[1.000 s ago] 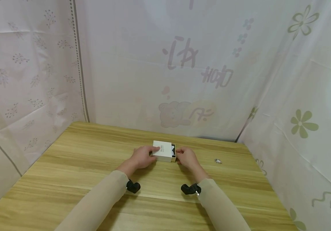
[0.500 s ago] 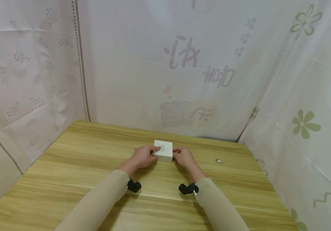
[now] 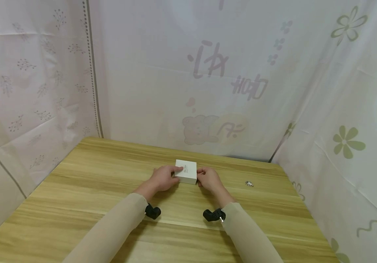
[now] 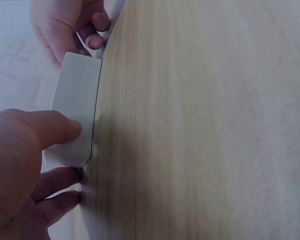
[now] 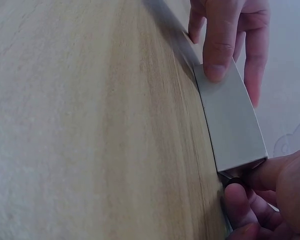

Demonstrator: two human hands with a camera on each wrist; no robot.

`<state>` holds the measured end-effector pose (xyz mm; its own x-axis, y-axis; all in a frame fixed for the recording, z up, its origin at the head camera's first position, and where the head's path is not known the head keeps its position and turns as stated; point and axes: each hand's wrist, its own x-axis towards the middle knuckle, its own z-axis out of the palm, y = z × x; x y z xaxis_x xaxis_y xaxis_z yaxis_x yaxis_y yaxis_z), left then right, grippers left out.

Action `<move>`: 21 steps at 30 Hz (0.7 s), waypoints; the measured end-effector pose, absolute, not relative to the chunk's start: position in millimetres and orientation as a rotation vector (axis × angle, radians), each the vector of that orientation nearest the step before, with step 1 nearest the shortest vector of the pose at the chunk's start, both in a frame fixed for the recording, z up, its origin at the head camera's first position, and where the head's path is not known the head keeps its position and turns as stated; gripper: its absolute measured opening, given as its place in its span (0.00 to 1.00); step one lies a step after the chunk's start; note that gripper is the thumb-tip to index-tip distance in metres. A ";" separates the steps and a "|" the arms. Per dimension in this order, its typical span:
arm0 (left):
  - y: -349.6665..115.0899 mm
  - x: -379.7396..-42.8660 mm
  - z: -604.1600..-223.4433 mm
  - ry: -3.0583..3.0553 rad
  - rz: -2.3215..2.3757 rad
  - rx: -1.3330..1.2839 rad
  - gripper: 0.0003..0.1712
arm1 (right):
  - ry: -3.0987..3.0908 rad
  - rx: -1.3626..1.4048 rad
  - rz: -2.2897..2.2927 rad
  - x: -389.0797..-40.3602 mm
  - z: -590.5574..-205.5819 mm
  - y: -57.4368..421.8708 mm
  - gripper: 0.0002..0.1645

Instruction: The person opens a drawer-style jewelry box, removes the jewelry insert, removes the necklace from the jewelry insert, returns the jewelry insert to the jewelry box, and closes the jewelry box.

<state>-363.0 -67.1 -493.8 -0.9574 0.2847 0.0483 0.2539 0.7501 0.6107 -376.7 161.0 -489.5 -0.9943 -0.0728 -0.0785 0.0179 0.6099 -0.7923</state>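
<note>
A small white sliding drawer box (image 3: pixel 188 174) with fine print on its top lies on the wooden table, drawer pushed in flush. My left hand (image 3: pixel 162 178) grips the box's left end, the thumb (image 4: pixel 65 131) on its front side and a finger over the top. At the opposite end is my right hand (image 3: pixel 209 179), its curled fingertips up against the drawer's end face. A small dark bit shows between these fingertips and the box (image 5: pixel 232 117) in the right wrist view; I cannot tell whether they pinch it.
A small silvery item (image 3: pixel 249 183), too small to make out, lies on the wooden table (image 3: pixel 116 168) to the right of my right hand. Pale printed curtains (image 3: pixel 162 91) hang behind the table and along both sides.
A second ago the drawer stuck out a little on the right, with dark and white contents showing. It has slid left into its sleeve, my right hand moving with it; the left hand stayed put.
</note>
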 end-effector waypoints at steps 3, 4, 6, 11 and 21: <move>-66.6 -363.8 -494.3 2.891 0.998 0.438 0.29 | 2.727 -0.043 -1.345 -377.3 -490.0 161.2 0.15; -66.5 -363.4 -493.9 2.891 0.996 0.437 0.29 | 2.726 -0.043 -1.346 -377.4 -490.2 161.5 0.15; -66.5 -362.7 -492.2 2.890 0.986 0.431 0.29 | 2.724 -0.042 -1.347 -378.2 -491.1 161.9 0.15; -66.9 -360.9 -486.2 2.903 0.947 0.439 0.30 | 2.727 -0.067 -1.334 -378.9 -493.1 164.3 0.15; -67.6 -360.9 -481.3 2.944 0.861 0.560 0.32 | 2.747 -0.139 -1.283 -368.7 -481.8 181.3 0.20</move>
<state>-360.9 -67.6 -481.3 -0.9353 0.3454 0.0770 0.3325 0.7832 0.5254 -368.7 181.3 -481.8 -0.9901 -0.1278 -0.0576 -0.0378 0.6391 -0.7682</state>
